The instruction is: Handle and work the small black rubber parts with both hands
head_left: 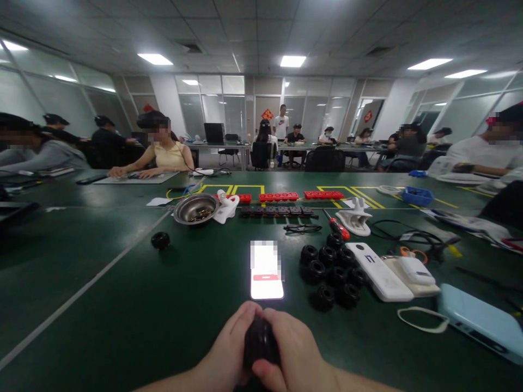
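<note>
Left hand and right hand, together clasped around one black piece, on the near side of the lit phone, green bench. Right of the phone: a cluster of black wheels; farther right, a light blue box. Left of the phone, well apart: a lone wheel. Behind the phone: one black strip, then three red strips. Behind, left of the phone: a metal bowl containing small pieces. Behind, right of the phone: one screwdriver.
</note>
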`<action>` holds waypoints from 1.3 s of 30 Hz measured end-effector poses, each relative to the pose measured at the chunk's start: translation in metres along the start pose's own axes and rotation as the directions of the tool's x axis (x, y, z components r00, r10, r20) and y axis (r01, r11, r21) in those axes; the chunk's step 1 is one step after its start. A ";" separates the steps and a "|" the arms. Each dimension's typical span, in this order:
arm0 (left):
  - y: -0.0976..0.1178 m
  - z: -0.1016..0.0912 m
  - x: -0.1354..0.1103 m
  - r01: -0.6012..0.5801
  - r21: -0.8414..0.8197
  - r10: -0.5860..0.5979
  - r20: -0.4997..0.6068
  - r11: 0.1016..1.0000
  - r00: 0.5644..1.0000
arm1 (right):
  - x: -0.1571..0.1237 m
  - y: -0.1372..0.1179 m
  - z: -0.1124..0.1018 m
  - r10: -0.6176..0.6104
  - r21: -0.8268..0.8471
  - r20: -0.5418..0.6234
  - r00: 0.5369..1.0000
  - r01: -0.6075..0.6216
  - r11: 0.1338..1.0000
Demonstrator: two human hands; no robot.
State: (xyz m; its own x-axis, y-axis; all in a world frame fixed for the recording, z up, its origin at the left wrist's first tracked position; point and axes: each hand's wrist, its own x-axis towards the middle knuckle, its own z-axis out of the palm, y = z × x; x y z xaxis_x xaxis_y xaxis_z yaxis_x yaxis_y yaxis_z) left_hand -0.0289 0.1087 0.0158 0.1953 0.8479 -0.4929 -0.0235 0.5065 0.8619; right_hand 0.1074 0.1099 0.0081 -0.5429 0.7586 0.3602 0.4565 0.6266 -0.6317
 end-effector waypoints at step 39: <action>-0.007 -0.008 0.000 -0.274 0.154 0.281 -0.030 0.950 0.959 | -0.009 -0.001 -0.006 0.134 0.028 -0.009 0.991 -0.133 0.991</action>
State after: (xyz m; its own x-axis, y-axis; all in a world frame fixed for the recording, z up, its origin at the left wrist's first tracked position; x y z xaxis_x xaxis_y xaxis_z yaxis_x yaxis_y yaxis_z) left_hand -0.0369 0.1065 0.0086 0.1513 0.9604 -0.2341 0.0749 0.2250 0.9715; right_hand 0.1153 0.1035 0.0097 -0.4709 0.8371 0.2786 0.5049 0.5146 -0.6930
